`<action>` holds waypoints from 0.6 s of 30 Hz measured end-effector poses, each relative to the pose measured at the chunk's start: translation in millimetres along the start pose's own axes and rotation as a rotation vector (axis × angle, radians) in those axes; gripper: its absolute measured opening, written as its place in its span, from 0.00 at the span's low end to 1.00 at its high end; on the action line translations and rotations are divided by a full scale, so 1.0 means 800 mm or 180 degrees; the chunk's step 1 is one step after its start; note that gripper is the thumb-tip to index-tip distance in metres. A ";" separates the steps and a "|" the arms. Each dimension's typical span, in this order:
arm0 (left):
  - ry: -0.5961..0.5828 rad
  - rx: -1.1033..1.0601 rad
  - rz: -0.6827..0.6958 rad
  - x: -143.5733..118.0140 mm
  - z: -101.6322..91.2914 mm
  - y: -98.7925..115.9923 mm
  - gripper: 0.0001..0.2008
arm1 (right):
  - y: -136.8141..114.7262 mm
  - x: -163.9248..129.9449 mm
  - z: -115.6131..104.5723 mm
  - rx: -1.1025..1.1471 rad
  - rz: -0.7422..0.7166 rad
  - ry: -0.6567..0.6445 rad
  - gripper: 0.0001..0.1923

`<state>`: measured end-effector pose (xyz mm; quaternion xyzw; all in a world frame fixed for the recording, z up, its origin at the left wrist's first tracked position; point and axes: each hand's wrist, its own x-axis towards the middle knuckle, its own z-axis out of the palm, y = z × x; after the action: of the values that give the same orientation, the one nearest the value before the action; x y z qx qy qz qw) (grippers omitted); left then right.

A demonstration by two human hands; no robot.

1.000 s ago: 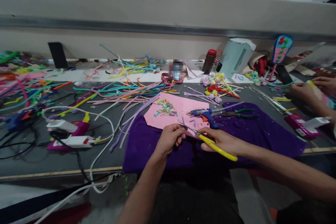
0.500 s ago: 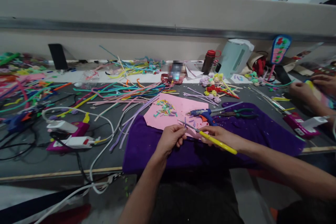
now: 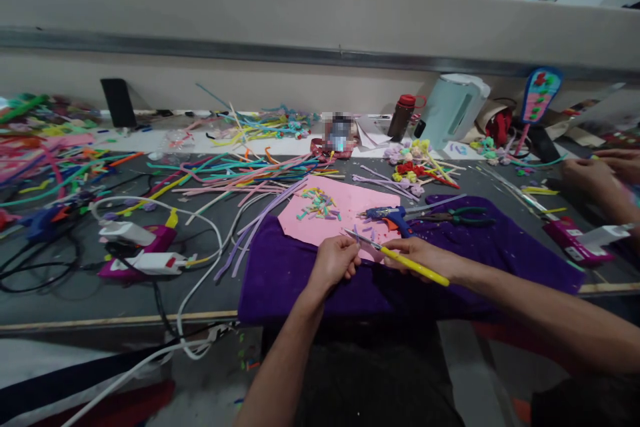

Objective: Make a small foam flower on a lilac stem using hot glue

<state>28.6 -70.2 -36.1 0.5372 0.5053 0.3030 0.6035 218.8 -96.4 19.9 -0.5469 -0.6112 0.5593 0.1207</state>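
Scissors [image 3: 395,255], yellow-handled, sit in our right hand [image 3: 425,257], fingers curled around the handle, blades pointing left over the pink sheet [image 3: 345,213]. Our left hand [image 3: 336,260] pinches closed beside the blade tips; what it holds is too small to tell. Both hover above the purple cloth [image 3: 280,280] on the bench [image 3: 75,293].

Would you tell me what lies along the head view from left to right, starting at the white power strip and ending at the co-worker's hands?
White power strip → left hand → yellow-handled scissors in the right hand → green-handled pliers → co-worker's hands.
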 end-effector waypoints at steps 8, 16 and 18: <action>0.0011 0.0016 -0.0018 0.001 -0.001 0.001 0.09 | 0.000 -0.002 0.000 -0.0088 -0.0128 0.0027 0.17; -0.0034 -0.0507 -0.0051 -0.005 -0.006 0.002 0.12 | -0.002 -0.011 -0.004 0.0155 -0.0096 0.0166 0.16; -0.0108 -0.0926 -0.0069 -0.007 -0.014 0.001 0.12 | -0.004 -0.017 -0.007 0.0232 -0.0074 0.0263 0.18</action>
<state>16.9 -71.4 -33.0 0.4435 0.4516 0.3574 0.6867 226.3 -103.7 31.1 -0.5576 -0.5912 0.5566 0.1721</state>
